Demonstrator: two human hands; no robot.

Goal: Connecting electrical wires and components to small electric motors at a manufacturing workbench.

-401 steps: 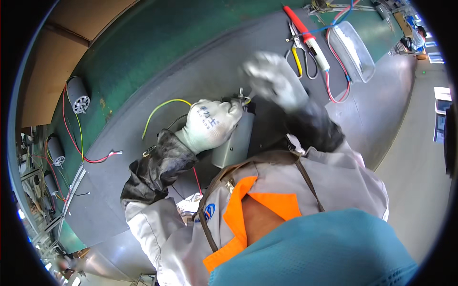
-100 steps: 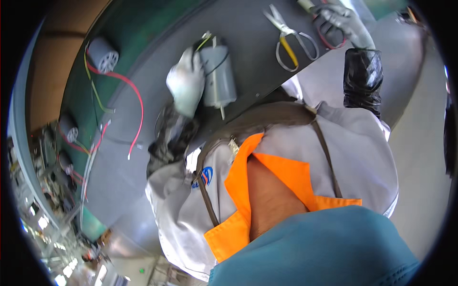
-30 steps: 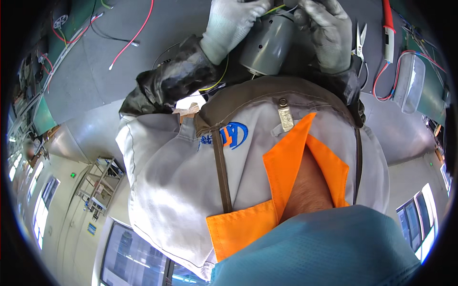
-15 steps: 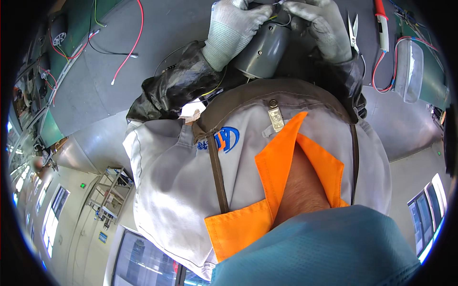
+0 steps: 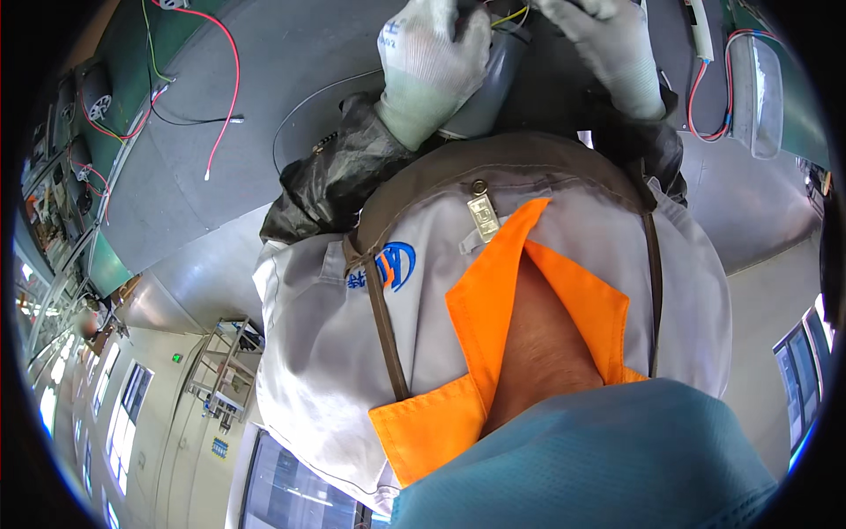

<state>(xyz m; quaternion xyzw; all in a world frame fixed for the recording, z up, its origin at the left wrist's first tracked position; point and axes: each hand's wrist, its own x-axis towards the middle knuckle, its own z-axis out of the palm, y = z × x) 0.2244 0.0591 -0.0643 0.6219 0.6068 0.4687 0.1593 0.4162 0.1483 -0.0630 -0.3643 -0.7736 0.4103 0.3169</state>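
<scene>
My left hand [image 5: 432, 75], in a white knit glove, is closed at the top edge, its fingers curled beside a grey cylindrical motor [image 5: 487, 106]. What its fingertips hold, if anything, is hidden. On the right, my gloved right hand [image 5: 608, 55] reaches in with its fingertips together at the picture's top edge, near the motor's wires. A yellow-green wire [image 5: 508, 17] and a thin pale wire rise from the motor's far end between the two hands. The motor stands tilted close to my apron, partly covered by my left hand.
Red wire [image 5: 236, 62] and black wire [image 5: 189, 120] lie on the grey tabletop [image 5: 291, 53] at left. More motors [image 5: 95, 93] stand farther left. At right are a white-handled tool [image 5: 699, 31] with red and blue leads and a clear plastic tray [image 5: 765, 106].
The view has shifted, and the scissors at right have dropped out of sight. My left hand now covers more of the motor. My right fingertips have moved slightly apart from the left hand.
</scene>
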